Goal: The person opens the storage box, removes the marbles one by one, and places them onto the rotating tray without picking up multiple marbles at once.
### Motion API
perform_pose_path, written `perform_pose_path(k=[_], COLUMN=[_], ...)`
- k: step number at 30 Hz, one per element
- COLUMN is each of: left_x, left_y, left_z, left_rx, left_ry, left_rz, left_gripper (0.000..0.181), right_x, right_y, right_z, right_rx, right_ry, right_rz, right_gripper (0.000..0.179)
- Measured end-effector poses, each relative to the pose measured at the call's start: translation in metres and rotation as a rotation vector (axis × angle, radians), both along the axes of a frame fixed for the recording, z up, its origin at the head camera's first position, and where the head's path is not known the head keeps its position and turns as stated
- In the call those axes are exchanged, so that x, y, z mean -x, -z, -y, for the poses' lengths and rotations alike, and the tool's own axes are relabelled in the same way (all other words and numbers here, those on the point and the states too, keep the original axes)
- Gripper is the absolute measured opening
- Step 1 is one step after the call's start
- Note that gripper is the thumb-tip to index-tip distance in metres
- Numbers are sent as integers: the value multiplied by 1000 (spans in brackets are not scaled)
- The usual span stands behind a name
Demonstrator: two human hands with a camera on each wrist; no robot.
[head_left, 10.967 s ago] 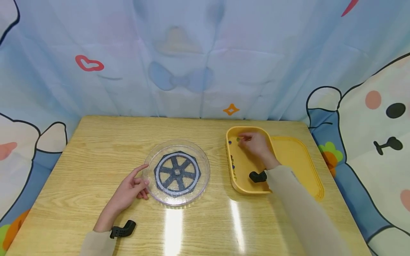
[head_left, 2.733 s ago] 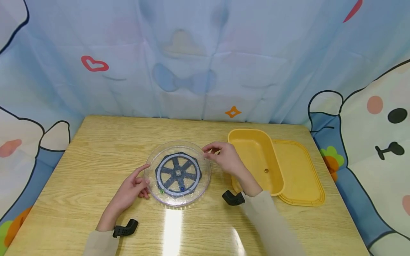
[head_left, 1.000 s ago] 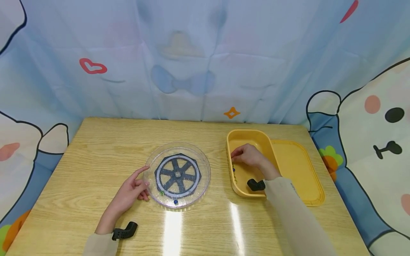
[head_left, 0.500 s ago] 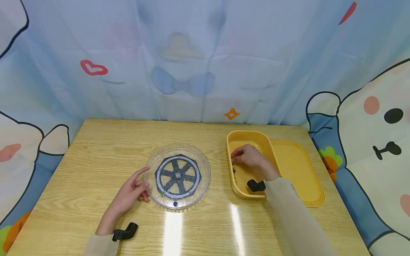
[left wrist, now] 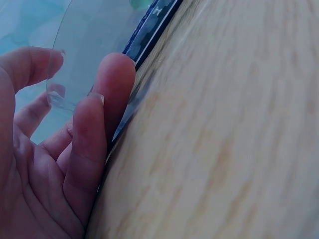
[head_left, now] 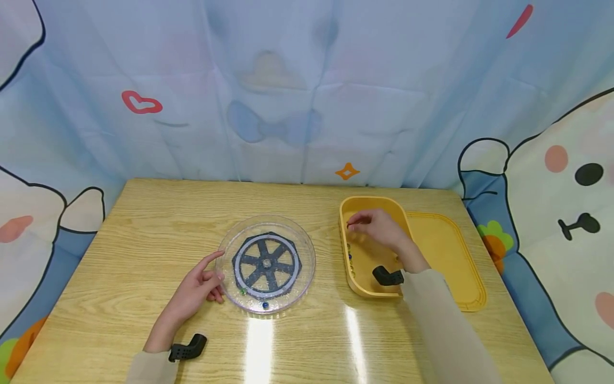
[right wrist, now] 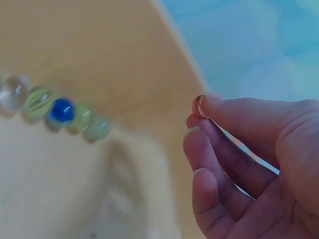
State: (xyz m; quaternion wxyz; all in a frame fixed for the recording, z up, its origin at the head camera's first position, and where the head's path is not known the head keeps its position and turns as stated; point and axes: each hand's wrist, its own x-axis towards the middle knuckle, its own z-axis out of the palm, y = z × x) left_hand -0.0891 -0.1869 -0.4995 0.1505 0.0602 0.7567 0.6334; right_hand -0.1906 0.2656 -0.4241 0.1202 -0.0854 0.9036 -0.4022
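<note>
A round clear plastic dish (head_left: 305, 277) sits on the table, over a dark spoked wheel pattern. My left hand (head_left: 194, 285) rests at its left rim, index finger and thumb touching the edge, the other fingers loosely bent; the left wrist view shows this hand (left wrist: 55, 139) beside the transparent wall. A blue marble (head_left: 265, 305) and a green marble (head_left: 242, 291) lie inside near the front. My right hand (head_left: 381, 228) is over the yellow box (head_left: 379, 294), pinching a reddish-amber marble (right wrist: 198, 106) between thumb and fingertips.
Several glass marbles, one of them a blue marble (right wrist: 62, 110), line the box's left side. A yellow lid (head_left: 448, 256) lies flat to the right, partly behind the box. A patterned curtain (head_left: 268, 106) hangs behind the wooden table (head_left: 163, 213).
Over the last second my right hand has lifted from the box's left side, a marble now visible in its fingertips. Earlier it was at the dish; blue and green marbles appeared there. The left hand stays.
</note>
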Motion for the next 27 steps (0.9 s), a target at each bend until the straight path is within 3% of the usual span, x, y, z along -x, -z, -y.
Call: perform_pose_path(k=[7, 11, 19, 27], left_x=[0, 1, 1, 0], left_y=[1, 1, 0, 0], left_z=[0, 0, -1, -1], left_rx=[5, 8, 9, 12], left_ry=[-3, 0, 3, -2], left_rz=[1, 1, 2, 13], left_gripper=[54, 54, 54, 55], right_x=[-11, -19, -37, -54], right_y=[-22, -27, -21, -6], right_z=[20, 41, 87, 125], right_rx=[-24, 16, 70, 126], right_ry=[0, -14, -21, -103], right_rz=[-108, -152, -175, -223], right_gripper=[16, 14, 10, 9])
